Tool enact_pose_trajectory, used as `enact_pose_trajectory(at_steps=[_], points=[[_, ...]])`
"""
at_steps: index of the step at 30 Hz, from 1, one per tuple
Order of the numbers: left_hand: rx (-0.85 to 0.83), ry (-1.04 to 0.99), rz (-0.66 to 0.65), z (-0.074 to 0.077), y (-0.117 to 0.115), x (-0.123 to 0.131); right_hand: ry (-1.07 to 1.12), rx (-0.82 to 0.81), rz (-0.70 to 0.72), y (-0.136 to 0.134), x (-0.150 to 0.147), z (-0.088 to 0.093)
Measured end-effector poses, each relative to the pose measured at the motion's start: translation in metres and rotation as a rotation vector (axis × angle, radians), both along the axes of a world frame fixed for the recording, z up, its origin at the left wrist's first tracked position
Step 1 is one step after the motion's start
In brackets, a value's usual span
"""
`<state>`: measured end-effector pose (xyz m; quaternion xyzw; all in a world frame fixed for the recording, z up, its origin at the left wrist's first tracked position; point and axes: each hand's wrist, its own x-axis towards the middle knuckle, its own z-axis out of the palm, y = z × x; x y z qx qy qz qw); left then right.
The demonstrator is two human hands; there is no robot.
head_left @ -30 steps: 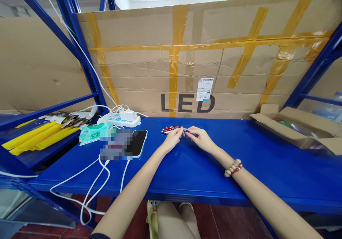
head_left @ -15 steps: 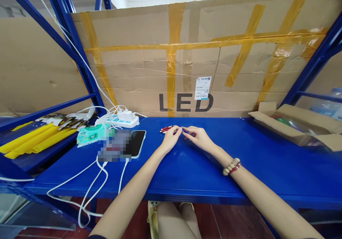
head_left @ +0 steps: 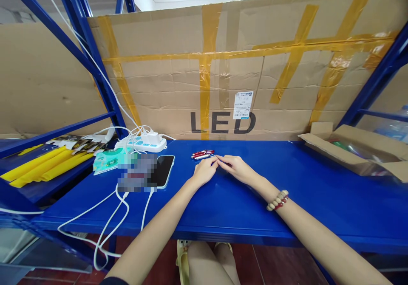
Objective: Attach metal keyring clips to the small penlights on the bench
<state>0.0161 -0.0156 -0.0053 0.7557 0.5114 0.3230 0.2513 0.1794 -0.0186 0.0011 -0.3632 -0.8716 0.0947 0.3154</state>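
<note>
Red and silver pens [head_left: 202, 153] lie on the blue table, just beyond my left hand. My left hand [head_left: 205, 169] is closed, its fingertips pinched at the middle of the table. Touching it from the right, my right hand [head_left: 235, 167] has its thumb and fingers brought together at the same spot. A thin, small item seems to stick out at the fingertips, too small to name. A beaded bracelet [head_left: 277, 200] circles my right wrist.
A phone [head_left: 165, 170], a blurred-out item, a green packet [head_left: 106, 161] and a white power strip [head_left: 156, 145] with cables lie left. Yellow packages [head_left: 47, 166] are farther left. An open cardboard box [head_left: 353, 149] stands right; a large LED carton [head_left: 172, 94] backs the table.
My left hand has shifted slightly down, so more of the pens shows. My right hand's fingers have come closer to my left fingertips.
</note>
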Motion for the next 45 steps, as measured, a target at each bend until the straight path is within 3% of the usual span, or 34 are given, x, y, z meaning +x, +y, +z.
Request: enact_pose_trajectory(at_steps=[6,12,17,24,33,37,45], points=[[0.063,0.021,0.074,0.001,0.003,0.000,-0.029,0.034,-0.015,0.002,0.002,0.000],[0.093,0.134,0.065,0.005,-0.003,0.000,-0.035,-0.150,0.026,0.004,0.003,-0.001],[0.092,0.155,0.055,0.007,-0.004,-0.001,-0.002,-0.161,0.033,0.005,0.004,-0.003],[0.116,0.017,0.019,0.000,0.003,-0.001,0.013,0.045,-0.015,0.009,0.004,-0.005],[0.146,-0.219,-0.192,-0.004,0.009,0.003,0.174,0.125,-0.170,0.011,0.008,-0.002],[0.088,-0.279,-0.261,-0.008,0.012,0.005,0.260,0.097,-0.195,0.010,0.008,-0.002],[0.003,-0.369,-0.267,-0.007,0.010,0.009,0.424,-0.066,-0.191,0.013,0.002,-0.007]])
